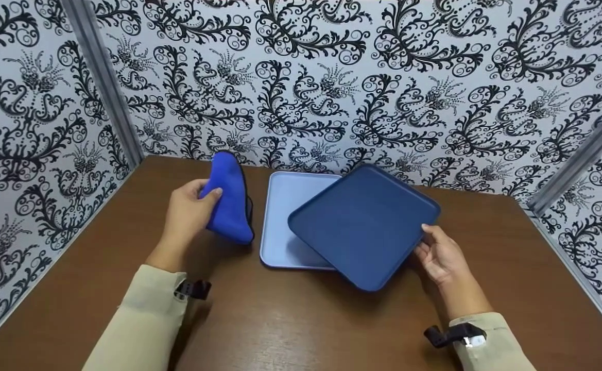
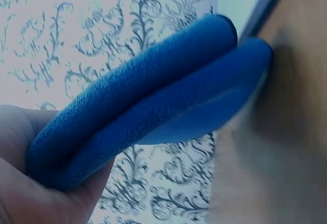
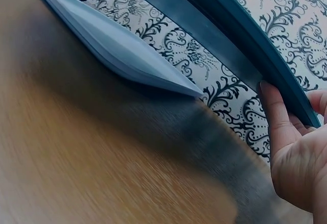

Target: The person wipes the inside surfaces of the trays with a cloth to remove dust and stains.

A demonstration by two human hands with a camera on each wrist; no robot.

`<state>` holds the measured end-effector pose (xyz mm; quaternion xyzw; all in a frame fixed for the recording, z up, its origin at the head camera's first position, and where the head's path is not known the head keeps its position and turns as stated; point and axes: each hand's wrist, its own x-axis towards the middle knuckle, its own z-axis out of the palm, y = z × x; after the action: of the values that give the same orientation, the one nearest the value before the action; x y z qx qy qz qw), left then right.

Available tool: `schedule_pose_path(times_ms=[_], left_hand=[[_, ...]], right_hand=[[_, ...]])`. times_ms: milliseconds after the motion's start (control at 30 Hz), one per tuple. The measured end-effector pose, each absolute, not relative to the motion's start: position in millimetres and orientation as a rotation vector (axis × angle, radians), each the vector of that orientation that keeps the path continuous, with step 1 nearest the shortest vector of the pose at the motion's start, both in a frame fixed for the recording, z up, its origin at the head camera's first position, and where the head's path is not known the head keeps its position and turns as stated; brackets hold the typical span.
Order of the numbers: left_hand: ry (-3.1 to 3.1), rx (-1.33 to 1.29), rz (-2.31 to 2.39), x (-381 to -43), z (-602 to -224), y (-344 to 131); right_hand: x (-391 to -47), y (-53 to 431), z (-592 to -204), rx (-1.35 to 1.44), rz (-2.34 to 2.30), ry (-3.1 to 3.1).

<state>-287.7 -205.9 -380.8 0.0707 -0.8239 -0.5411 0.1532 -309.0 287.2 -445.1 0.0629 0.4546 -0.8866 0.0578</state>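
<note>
My left hand (image 1: 187, 211) pinches a folded blue cloth (image 1: 228, 198) with dark edging, thumb on its near face, and holds it above the table left of the trays. The left wrist view shows the cloth's (image 2: 138, 101) soft, fuzzy layers doubled over in the palm. With thumb and fingers, my right hand (image 1: 442, 257) grips the right edge of a dark blue square tray (image 1: 367, 226), which is tilted and raised. Beneath it lies a light blue tray (image 1: 280, 226), partly covered in the head view; the right wrist view shows a gap between the two trays.
Everything is over a brown wooden table (image 1: 280, 319). Behind it and at the sides stand walls (image 1: 311, 93) with a black-and-white scroll pattern, joined by grey corner posts (image 1: 102, 77). Black straps (image 1: 192, 289) are on both wrists.
</note>
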Motion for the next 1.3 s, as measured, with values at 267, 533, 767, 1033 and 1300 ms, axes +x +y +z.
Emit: schedule_pose_path(times_ms=[267, 533, 767, 1033, 1300], left_hand=[[-2.336, 0.087, -1.461, -279, -370, -179], [-2.368, -0.212, -1.110, -261, -371, -137], [-2.450, -0.476, -0.760, -252, -382, -116], [-2.376, -0.747, -0.485, -254, -394, -110], [-2.397, -0.735, -0.479, -253, -399, -104]], right_hand=[[-307, 275, -447, 0.111, -2.679, 1.405], [-305, 256, -439, 0.230, -2.661, 1.439], [-301, 252, -438, 0.249, -2.681, 1.423], [-299, 252, -437, 0.243, -2.739, 1.365], [-299, 252, -438, 0.261, -2.770, 1.282]])
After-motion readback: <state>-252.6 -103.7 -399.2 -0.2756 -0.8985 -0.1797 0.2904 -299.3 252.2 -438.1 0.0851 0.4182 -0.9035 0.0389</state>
